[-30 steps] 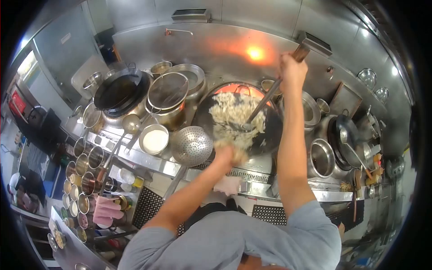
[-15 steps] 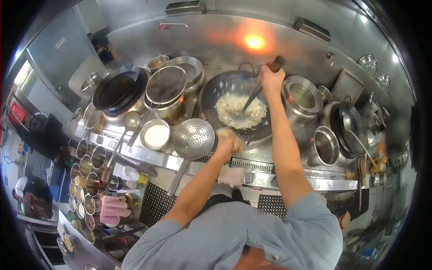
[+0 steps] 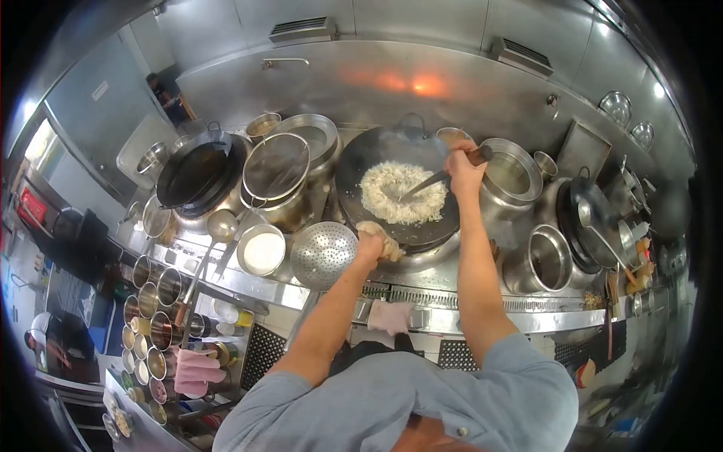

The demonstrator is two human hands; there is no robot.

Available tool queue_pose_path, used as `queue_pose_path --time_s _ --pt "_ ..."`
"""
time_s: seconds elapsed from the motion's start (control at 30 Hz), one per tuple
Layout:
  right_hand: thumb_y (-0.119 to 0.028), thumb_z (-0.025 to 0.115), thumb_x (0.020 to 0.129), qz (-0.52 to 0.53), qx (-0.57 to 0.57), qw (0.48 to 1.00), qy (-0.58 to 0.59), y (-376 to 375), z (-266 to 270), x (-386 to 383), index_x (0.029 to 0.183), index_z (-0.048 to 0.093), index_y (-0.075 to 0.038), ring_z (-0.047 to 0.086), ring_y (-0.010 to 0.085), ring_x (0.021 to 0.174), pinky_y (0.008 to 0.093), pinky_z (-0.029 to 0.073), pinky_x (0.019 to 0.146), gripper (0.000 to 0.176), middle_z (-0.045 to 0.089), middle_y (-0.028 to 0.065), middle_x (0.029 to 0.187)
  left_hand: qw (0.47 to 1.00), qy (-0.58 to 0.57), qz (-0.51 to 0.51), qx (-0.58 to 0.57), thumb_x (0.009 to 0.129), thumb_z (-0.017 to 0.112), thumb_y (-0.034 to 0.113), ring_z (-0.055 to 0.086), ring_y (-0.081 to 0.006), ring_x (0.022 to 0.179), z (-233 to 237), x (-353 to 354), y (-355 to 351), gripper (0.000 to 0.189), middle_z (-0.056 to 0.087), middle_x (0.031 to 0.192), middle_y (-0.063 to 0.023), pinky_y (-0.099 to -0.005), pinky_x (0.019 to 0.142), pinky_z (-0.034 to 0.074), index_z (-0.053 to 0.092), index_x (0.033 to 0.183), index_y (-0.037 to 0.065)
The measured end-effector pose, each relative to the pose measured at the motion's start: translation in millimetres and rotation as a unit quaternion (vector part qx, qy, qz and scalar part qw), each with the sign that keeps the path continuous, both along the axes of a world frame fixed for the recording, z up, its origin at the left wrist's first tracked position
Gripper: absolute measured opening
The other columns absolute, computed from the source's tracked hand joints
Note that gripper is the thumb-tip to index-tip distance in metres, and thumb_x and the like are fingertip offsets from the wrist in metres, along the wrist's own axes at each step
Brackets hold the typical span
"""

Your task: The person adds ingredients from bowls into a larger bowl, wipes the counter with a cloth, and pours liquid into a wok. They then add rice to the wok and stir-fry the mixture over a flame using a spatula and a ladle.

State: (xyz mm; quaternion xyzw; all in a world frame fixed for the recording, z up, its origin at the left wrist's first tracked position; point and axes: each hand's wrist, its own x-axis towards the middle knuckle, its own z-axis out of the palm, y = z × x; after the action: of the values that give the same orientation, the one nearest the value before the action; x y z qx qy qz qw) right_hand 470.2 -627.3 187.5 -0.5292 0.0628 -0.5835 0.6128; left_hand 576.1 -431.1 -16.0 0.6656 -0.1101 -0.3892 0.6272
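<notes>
White rice (image 3: 410, 177) lies in the middle of a large black wok (image 3: 358, 151). My right hand (image 3: 467, 172) grips the dark handle of a wok ladle (image 3: 429, 183) above the wok's right side. The ladle's head is down in the rice and partly hidden. My left hand (image 3: 370, 245) is closed around a bunched beige cloth (image 3: 385, 239) at the wok's near-left edge. The wok's rim beneath the cloth is hidden. Just left of that hand is a perforated strainer (image 3: 324, 252) with a long handle.
A pot of white liquid (image 3: 263, 250) and a pot topped with a mesh strainer (image 3: 277, 167) stand on the left. Steel pots (image 3: 510, 173) and another wok (image 3: 591, 207) stand on the right. Several seasoning containers (image 3: 162, 330) fill the lower left. A person (image 3: 53, 343) is at far left.
My right hand has moved right and lower, tilting the ladle flatter. Grains that were in the air have settled. The orange glow on the back wall is smaller. My left hand shifted slightly left.
</notes>
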Motion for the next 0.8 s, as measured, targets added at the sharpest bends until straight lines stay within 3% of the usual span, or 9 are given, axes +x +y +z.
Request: queue_pose_path --time_s 0.03,0.13,0.17,0.23,0.4,0.43,0.53,0.7,0.8 --pt "0.000 0.060 0.083 -0.001 -0.014 1.000 0.019 12 9 4 0.084 0.059 -0.005 0.041 0.0071 0.045 0.0230 0.034 0.042 0.005 0.052 -0.0003 0.064 1.000 -0.001 0.005 -0.009 0.082 0.059 0.016 0.048 -0.0327 0.115 12 1 1 0.073 0.043 0.127 -0.0276 -0.0383 0.095 0.041 0.019 0.135 -0.015" --pt "-0.001 0.059 0.082 -0.036 -0.026 0.998 0.042 41 23 18 0.081 0.059 -0.005 0.044 0.0072 0.047 0.0236 0.035 0.042 0.005 0.054 0.0002 0.065 0.998 0.041 0.003 -0.039 0.083 0.059 0.016 0.055 -0.0334 0.103 -22 12 -10 0.075 0.045 0.124 -0.0271 -0.0399 0.081 0.049 0.017 0.138 -0.011" --pt "0.000 0.059 0.081 -0.073 -0.013 0.997 0.027 22 6 39 0.079 0.060 -0.005 0.046 0.0073 0.048 0.0241 0.036 0.042 0.005 0.055 0.0004 0.065 0.997 0.028 0.059 -0.030 0.081 0.056 0.010 0.062 -0.0245 0.072 23 -8 -1 0.034 0.057 0.095 -0.0156 -0.0360 0.045 0.052 0.048 0.112 -0.001" --pt "0.001 0.059 0.079 -0.099 0.102 0.990 0.016 13 27 59 0.074 0.061 -0.004 0.048 0.0078 0.048 0.0248 0.036 0.043 0.006 0.054 0.0004 0.063 0.997 0.053 0.020 -0.045 0.082 0.055 0.010 0.062 -0.0237 0.073 21 -6 3 0.034 0.057 0.096 -0.0154 -0.0349 0.044 0.051 0.047 0.113 0.000" --pt "-0.003 0.060 0.074 0.097 0.016 0.994 0.046 52 60 65 0.072 0.060 -0.004 0.048 0.0102 0.048 0.0251 0.036 0.043 0.003 0.053 0.0008 0.059 0.997 0.042 0.042 -0.045 0.085 0.054 0.013 0.061 -0.0213 0.070 19 -6 2 0.029 0.057 0.094 -0.0141 -0.0333 0.043 0.048 0.047 0.111 0.001" --pt "-0.005 0.061 0.075 0.026 -0.032 0.998 0.041 32 44 78 0.071 0.059 -0.004 0.048 0.0099 0.046 0.0249 0.035 0.042 0.004 0.052 0.0007 0.058 0.994 0.021 0.098 -0.043 0.086 0.054 0.016 0.060 -0.0208 0.068 7 -7 -4 0.031 0.057 0.092 -0.0132 -0.0335 0.042 0.047 0.045 0.112 0.001" --pt "-0.002 0.058 0.075 -0.018 0.070 0.994 0.085 -39 73 59 0.070 0.058 -0.004 0.049 0.0100 0.046 0.0236 0.036 0.042 0.006 0.053 0.0007 0.059 0.994 0.096 -0.054 -0.026 0.087 0.053 0.016 0.060 -0.0211 0.067 29 0 11 0.034 0.057 0.094 -0.0133 -0.0328 0.041 0.046 0.043 0.115 0.001" --pt "-0.005 0.062 0.078 -0.008 -0.098 0.993 0.062 -32 33 15 0.071 0.060 -0.003 0.045 0.0069 0.045 0.0240 0.033 0.041 0.008 0.052 -0.0015 0.057 0.995 0.083 -0.052 -0.024 0.086 0.052 0.021 0.061 -0.0225 0.073 35 -7 13 0.042 0.055 0.102 -0.0160 -0.0332 0.045 0.049 0.038 0.120 0.001" --pt "-0.003 0.062 0.078 -0.055 0.011 0.995 0.082 -21 78 -5 0.072 0.061 -0.004 0.047 0.0076 0.047 0.0229 0.036 0.044 0.006 0.055 -0.0007 0.059 0.993 0.084 -0.068 -0.044 0.086 0.053 0.019 0.060 -0.0219 0.068 26 6 6 0.037 0.056 0.096 -0.0150 -0.0330 0.042 0.047 0.041 0.116 0.001"
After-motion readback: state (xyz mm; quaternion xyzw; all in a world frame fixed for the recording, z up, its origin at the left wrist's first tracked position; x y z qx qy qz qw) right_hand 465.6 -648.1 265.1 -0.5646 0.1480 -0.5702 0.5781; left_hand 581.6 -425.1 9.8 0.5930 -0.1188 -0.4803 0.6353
